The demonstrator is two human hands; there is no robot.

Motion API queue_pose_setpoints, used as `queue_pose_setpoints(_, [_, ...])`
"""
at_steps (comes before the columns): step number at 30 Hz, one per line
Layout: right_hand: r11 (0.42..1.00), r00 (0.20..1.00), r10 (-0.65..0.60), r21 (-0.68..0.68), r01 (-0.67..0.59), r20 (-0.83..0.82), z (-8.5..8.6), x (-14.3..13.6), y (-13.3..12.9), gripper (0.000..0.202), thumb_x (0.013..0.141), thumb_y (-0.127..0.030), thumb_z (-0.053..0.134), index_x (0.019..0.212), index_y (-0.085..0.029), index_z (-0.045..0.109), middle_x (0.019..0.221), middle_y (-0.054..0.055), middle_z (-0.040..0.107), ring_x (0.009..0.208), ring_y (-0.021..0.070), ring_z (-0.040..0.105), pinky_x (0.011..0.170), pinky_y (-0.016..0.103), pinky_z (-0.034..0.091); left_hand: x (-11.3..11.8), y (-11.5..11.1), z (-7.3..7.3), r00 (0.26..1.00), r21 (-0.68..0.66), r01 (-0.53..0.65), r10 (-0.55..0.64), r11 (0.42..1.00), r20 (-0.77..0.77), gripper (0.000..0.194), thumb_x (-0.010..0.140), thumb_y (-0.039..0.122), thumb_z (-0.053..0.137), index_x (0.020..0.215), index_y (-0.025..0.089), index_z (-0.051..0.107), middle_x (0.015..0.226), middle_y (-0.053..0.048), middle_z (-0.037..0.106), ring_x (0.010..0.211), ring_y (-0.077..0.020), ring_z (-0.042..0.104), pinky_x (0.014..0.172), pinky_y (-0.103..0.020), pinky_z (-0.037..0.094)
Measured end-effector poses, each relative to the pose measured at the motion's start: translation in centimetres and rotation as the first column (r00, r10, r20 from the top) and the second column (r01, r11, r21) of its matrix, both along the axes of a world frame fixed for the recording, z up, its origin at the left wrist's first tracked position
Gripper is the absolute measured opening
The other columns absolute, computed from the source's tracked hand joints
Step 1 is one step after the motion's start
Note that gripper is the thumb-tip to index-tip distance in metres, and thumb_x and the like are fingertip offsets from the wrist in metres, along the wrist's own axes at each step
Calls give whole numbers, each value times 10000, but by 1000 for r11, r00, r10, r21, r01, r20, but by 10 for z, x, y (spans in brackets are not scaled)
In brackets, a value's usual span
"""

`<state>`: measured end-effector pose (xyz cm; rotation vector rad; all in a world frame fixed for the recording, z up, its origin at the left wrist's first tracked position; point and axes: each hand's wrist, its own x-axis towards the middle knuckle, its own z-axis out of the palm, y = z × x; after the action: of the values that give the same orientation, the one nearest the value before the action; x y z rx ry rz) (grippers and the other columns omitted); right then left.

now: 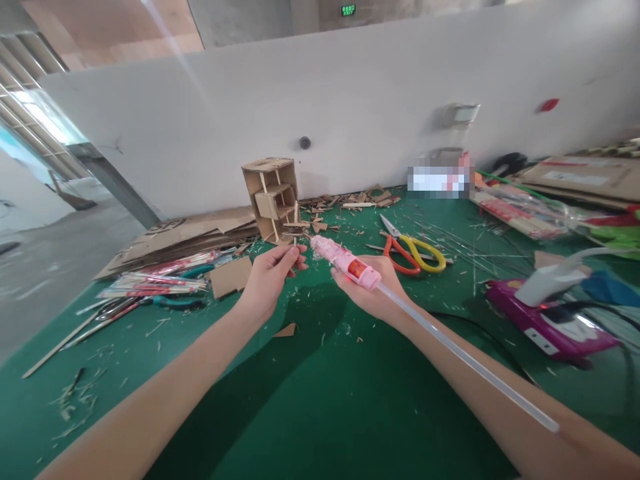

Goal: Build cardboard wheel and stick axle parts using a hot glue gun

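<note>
My right hand (367, 297) is closed around a pink hot glue gun (345, 259), its nozzle pointing forward and left. A long translucent glue stick (465, 357) sticks out of the gun's rear, over my right forearm. My left hand (273, 277) is closed, thumb and fingers pinching a thin wooden stick (295, 241) close to the nozzle; its lower end is hidden by the fingers. Just beyond the left hand stands a small cardboard shelf frame (270, 197) with thin wooden sticks between its levels.
Scissors (413, 253) with orange and yellow handles lie right of the glue gun. A purple power strip (550, 327) with plugs sits at the right. Left are flat cardboard sheets (200, 237), packaged sticks (155, 283) and pliers (177, 303). Cardboard scraps (360, 200) line the white wall.
</note>
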<state>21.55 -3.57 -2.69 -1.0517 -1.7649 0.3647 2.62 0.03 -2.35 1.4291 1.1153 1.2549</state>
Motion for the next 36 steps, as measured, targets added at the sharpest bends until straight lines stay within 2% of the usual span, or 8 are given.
queue_pose_setpoints(6, [1000, 1000, 10, 3, -10, -7, 0, 0, 0, 384, 765, -258, 573, 518, -205, 284, 482, -57, 307, 444, 66, 282, 443, 242, 240, 1, -1, 1, 1000, 9, 1, -1, 1000, -10, 293, 791, 445, 623, 852, 163, 678, 803, -59, 659, 714, -143, 582, 617, -250, 390])
queue_pose_setpoints(13, [994, 996, 78, 72, -82, 52, -1, -1, 0, 330, 780, -233, 553, 551, -202, 317, 545, -47, 356, 487, 75, 343, 476, 240, 281, 1, -2, 1, 1000, -4, -14, 14, 1000, -21, 309, 761, 453, 651, 894, 177, 690, 773, -42, 666, 707, -146, 578, 627, -253, 391])
queue_pose_setpoints(23, [996, 998, 54, 69, -57, 45, -4, -2, 1, 337, 788, -225, 551, 556, -201, 308, 541, -47, 349, 481, 73, 332, 474, 241, 277, 2, -2, 1, 998, 27, -20, 21, 999, -54, 257, 747, 392, 684, 876, 170, 696, 731, -36, 680, 684, -139, 588, 647, -262, 407])
queue_pose_setpoints(36, [999, 999, 18, 40, -19, 30, -6, -2, 2, 343, 754, -209, 560, 524, -199, 307, 501, -51, 343, 456, 68, 323, 463, 243, 266, 3, -4, 3, 999, 8, -23, 23, 1000, -25, 286, 773, 424, 648, 872, 158, 684, 783, -58, 686, 723, -154, 607, 694, -276, 439])
